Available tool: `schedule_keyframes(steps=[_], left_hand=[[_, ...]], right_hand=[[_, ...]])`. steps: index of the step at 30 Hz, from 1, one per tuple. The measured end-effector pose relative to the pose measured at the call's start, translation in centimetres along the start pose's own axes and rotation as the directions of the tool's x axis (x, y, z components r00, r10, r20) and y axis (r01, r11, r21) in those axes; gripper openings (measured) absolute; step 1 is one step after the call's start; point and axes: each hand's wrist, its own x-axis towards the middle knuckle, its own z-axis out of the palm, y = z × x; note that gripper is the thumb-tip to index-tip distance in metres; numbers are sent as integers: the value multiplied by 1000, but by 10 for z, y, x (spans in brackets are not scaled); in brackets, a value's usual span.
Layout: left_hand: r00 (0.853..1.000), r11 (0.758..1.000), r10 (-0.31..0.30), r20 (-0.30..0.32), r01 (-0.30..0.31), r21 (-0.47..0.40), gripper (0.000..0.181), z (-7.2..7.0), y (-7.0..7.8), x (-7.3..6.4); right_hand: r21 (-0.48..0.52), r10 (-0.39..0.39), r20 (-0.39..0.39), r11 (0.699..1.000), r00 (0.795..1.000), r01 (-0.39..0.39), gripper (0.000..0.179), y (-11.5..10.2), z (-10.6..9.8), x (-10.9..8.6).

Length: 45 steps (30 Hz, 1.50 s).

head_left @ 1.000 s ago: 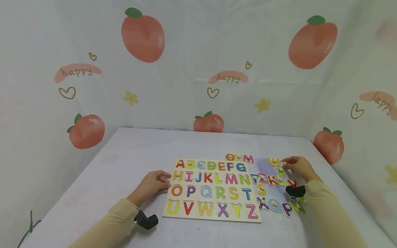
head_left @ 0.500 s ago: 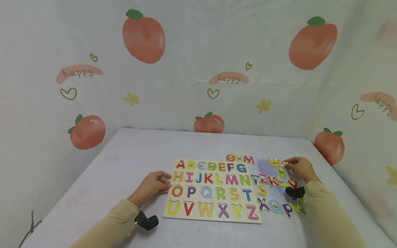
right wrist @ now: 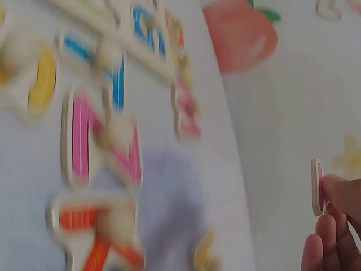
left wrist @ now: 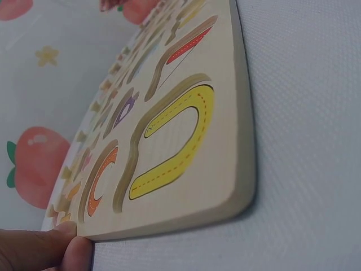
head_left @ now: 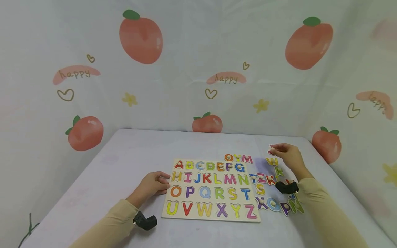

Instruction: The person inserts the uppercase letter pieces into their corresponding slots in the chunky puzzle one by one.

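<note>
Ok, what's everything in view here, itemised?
table: one, white, foreground
backdrop: one, white, fruit-printed, behind table
letter board: one, pale wood, on table
seated letters: eight, multicoloured, in board's top rows
loose letters: over a dozen, multicoloured, mostly right of board
raised letter: one, pinkish, at right
cord: one, dark green, left edge
wrist cameras: two, black, at wrists
sleeves: two, tan, on arms
left hand: one, at board's left edge
right hand: one, pinching raised letter

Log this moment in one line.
Left hand: touching rectangular pale wooden alphabet board | right hand: pinching pink wooden letter piece, aloft | right of board: loose colourful knobbed wooden letters
</note>
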Motion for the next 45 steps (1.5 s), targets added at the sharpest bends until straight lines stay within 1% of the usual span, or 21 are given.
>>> schedule_keyframes(steps=[5, 8, 13, 17, 22, 27, 33, 35, 39, 42, 45], left_hand=[[1000, 1000, -3, -1, 3, 5, 37, 0, 1, -1], [1000, 1000, -4, -1, 4, 9, 37, 0, 0, -1], [1000, 1000, 11, 5, -11, -10, 37, 2, -2, 2], [1000, 1000, 20, 12, -20, -24, 36, 2, -4, 4], [1000, 1000, 18, 21, -18, -15, 37, 0, -3, 4], [1000, 1000, 20, 17, -20, -11, 37, -2, -1, 3], [1000, 1000, 10, 13, -10, -13, 38, -2, 0, 3], [1000, 1000, 9, 13, -9, -10, 38, -1, -1, 3], [1000, 1000, 8, 13, -8, -2, 37, -1, -1, 3], [1000, 1000, 9, 14, -9, -1, 37, -1, -2, 2], [1000, 1000, 13, 17, -13, 0, 37, -1, -1, 2]], right_hand=[[47, -71, 30, 996, 997, 70, 40, -35, 28, -1], [101, -121, 55, 988, 991, 115, 36, -54, 49, -4], [198, -161, 127, 971, 979, 134, 28, -87, 87, -14], [215, -184, 164, 965, 969, 147, 22, -108, 120, -24], [219, -177, 220, 967, 959, 129, 15, -128, 156, -34], [187, -168, 271, 975, 948, 120, 12, -139, 185, -37], [124, -123, 322, 988, 939, 87, 11, -142, 212, -37], [119, -113, 331, 990, 937, 77, 12, -141, 218, -37], [122, -104, 362, 990, 926, 64, 11, -141, 227, -39], [114, -117, 380, 990, 918, 79, 11, -142, 231, -40], [98, -140, 384, 989, 913, 110, 12, -143, 234, -42]])
